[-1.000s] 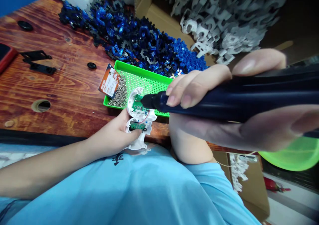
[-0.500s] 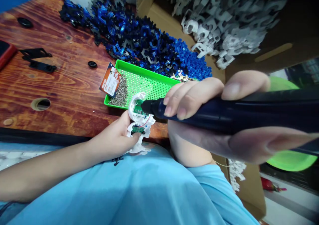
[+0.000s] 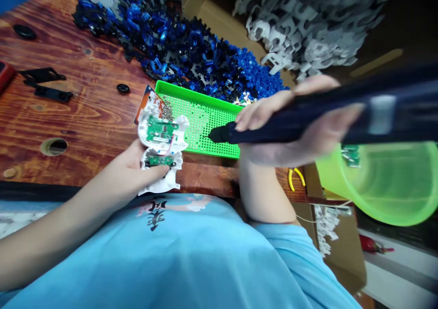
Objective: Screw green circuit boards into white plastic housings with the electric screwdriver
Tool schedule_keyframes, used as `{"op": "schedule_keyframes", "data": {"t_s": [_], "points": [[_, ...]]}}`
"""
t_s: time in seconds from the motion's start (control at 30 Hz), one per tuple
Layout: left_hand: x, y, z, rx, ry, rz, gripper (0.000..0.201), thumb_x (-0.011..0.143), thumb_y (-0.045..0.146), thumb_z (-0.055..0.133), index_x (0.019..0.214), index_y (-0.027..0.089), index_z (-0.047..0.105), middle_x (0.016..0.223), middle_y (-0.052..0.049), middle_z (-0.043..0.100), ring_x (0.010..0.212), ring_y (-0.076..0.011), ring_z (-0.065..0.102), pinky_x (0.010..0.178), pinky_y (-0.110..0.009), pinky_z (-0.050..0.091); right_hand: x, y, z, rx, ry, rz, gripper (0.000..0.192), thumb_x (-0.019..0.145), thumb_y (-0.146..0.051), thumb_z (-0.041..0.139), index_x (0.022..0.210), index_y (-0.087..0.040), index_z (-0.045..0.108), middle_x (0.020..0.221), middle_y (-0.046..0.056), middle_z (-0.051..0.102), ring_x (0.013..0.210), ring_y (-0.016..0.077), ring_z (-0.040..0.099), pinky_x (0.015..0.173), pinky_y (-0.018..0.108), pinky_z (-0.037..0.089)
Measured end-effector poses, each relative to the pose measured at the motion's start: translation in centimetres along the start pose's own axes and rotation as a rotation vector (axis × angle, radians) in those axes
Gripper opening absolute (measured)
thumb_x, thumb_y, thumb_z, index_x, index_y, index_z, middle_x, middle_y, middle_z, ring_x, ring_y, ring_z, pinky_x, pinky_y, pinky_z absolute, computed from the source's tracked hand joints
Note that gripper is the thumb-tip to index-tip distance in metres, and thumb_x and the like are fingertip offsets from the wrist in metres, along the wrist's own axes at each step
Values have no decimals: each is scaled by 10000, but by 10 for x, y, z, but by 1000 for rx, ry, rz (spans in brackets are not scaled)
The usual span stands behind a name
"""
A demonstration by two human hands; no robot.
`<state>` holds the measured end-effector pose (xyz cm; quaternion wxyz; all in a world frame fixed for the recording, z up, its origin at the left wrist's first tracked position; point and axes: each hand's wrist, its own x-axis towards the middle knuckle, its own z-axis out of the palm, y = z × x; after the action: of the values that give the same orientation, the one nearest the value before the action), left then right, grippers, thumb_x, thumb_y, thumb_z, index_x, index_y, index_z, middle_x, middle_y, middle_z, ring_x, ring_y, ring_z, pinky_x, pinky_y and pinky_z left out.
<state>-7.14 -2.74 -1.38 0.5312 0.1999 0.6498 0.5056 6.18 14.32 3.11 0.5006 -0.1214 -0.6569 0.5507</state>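
My left hand [image 3: 135, 165] is closed on a white plastic shell [image 3: 160, 185] that carries two green circuit boards [image 3: 162, 129], joined by thin wires. The thumb lies across the lower board. In my right hand [image 3: 270, 117] is a dark, thick-bodied electric screwdriver [image 3: 294, 115], blurred by motion, its tip pointing left. That tip is over the green perforated tray [image 3: 198, 88], apart from the shell. Small metal screws [image 3: 167, 110] lie at the tray's left end, partly hidden behind the shell. An orange card [image 3: 138, 110] leans there too.
Blue and black plastic parts [image 3: 185, 40] are heaped behind the tray. A cardboard box [image 3: 201, 12] of white parts [image 3: 308, 22] stands at back right. On the right are a light green tub [image 3: 404, 186] and yellow-handled pliers [image 3: 296, 179]. Black pieces [image 3: 51, 94] lie at left.
The screwdriver's tip has left the upper circuit board and moved right, over the tray. My left hand has shifted left with the shell, which now faces up more fully.
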Motion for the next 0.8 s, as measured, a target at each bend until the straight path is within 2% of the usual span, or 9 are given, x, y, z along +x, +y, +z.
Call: {"op": "schedule_keyframes", "data": {"t_s": [0.03, 0.1, 0.2, 0.3, 0.43, 0.67, 0.8], "points": [[-2, 3, 0, -20, 31, -5, 581, 740, 265, 727, 1285, 208, 531, 1330, -52, 648, 1226, -301, 581, 1049, -413, 439, -1, 14, 6, 10, 77, -52, 421, 766, -666, 560, 830, -298, 365, 441, -136, 454, 320, 103, 450, 324, 241, 374], [-7, 9, 1, -57, 80, 4, 550, 741, 230, 722, 1264, 213, 553, 1329, -41, 650, 1238, -293, 574, 1059, -409, 431, -6, 38, 16, 26, 102, -116, 354, 813, -622, 533, 854, -296, 403, 427, -131, 447, 285, 101, 399, 285, 238, 306], [-11, 13, 6, -105, 117, -13, 513, 771, 189, 681, 1268, 220, 560, 1342, -35, 641, 1247, -284, 568, 1082, -416, 406, -15, 55, 22, 64, 53, -117, 268, 846, -551, 539, 880, -299, 456, 434, -122, 485, 286, 103, 388, 284, 238, 303], [-11, 12, 9, -104, 110, -43, 563, 771, 206, 696, 1309, 207, 529, 1337, -55, 642, 1265, -293, 550, 1106, -445, 372, -20, 58, 22, 121, 11, -117, 194, 880, -487, 539, 911, -300, 494, 465, -113, 525, 311, 102, 443, 292, 222, 343], [-7, 8, 8, -85, 96, -22, 604, 758, 229, 719, 1324, 197, 512, 1360, -63, 623, 1305, -289, 511, 1129, -448, 342, -21, 59, 21, 137, 3, -106, 195, 870, -473, 564, 896, -290, 502, 464, -114, 513, 314, 93, 469, 284, 195, 362], [-1, 5, 6, -109, 82, -28, 453, 760, 238, 720, 1199, 207, 610, 1340, -35, 638, 1242, -304, 560, 1120, -464, 344, -20, 65, 21, 107, -45, -174, 218, 873, -489, 527, 922, -283, 478, 439, -111, 471, 273, 87, 412, 267, 192, 333], [-1, 6, 6, -118, 69, -28, 419, 757, 236, 724, 1162, 189, 627, 1339, -40, 638, 1242, -297, 558, 1123, -449, 337, -21, 66, 19, 99, -57, -178, 209, 888, -484, 504, 942, -285, 473, 456, -107, 470, 286, 88, 428, 269, 190, 339]]}}
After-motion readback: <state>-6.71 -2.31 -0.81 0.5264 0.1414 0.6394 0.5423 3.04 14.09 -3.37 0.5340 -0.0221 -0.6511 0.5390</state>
